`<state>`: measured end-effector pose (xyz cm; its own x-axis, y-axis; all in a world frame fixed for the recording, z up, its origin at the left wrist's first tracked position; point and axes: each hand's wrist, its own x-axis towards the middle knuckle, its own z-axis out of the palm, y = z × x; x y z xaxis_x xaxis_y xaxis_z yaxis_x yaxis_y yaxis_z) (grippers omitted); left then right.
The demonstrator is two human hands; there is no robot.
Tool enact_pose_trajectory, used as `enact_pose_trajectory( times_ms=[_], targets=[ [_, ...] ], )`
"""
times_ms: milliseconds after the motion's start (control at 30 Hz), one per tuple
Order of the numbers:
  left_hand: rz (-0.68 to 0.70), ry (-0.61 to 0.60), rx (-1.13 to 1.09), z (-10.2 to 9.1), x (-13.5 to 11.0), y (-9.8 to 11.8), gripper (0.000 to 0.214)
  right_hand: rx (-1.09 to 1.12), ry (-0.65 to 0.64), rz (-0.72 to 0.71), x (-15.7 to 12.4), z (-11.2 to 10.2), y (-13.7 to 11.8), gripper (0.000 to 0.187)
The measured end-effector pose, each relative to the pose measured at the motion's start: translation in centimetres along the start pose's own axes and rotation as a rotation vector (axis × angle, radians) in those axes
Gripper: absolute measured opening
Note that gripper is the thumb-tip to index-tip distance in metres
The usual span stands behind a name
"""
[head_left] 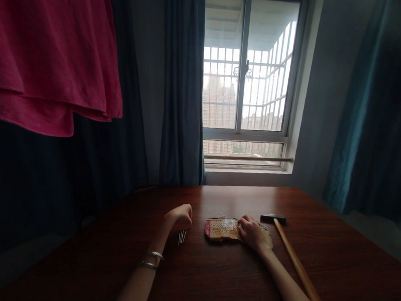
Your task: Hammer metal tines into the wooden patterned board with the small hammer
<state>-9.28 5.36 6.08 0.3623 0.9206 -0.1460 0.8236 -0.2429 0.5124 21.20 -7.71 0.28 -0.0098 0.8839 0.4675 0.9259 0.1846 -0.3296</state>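
My left hand point(181, 214) is bent at the wrist above the table, its fingers curled in. Whatever they may hold is hidden from me. Just below it lie several thin metal nails point(181, 237), side by side. A dotted, sole-shaped piece point(219, 229), pale with a pink left end, lies flat to the right; it looks like a shoe insole. One nail point(223, 219) appears to stand upright near its far edge. My right hand point(252, 231) presses down on the right part of this piece with bent fingers, covering some of it.
A hammer point(291, 248) with a dark head and wooden handle lies right of my right hand. The brown wooden table point(205, 277) reaches to a wall with a barred window point(247, 78). Blue curtains point(183, 94) hang beside it, and a pink cloth point(59, 63) hangs at upper left.
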Motion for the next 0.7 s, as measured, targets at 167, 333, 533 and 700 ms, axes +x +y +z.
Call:
enact_pose_trajectory(
  times_ms=[167, 333, 533, 700],
  targets=[
    [-0.094, -0.153, 0.066, 1.1, 0.7, -1.8, 0.012, 0.011, 0.015, 0.012, 0.0, 0.5, 0.4, 0.022],
    [-0.102, -0.162, 0.057, 1.8, 1.4, -2.3, 0.010, 0.043, 0.032, 0.015, 0.1, 1.1, 0.8, 0.020],
    [-0.053, -0.133, 0.023, 1.8, 0.8, -1.9, 0.011, 0.126, 0.067, 0.010, 0.1, 1.5, 1.2, 0.019],
    [0.254, 0.067, -0.119, 1.4, 0.8, 0.7, 0.013, 0.238, 0.119, 0.055, 0.5, 1.7, 2.0, 0.019]
  ],
)
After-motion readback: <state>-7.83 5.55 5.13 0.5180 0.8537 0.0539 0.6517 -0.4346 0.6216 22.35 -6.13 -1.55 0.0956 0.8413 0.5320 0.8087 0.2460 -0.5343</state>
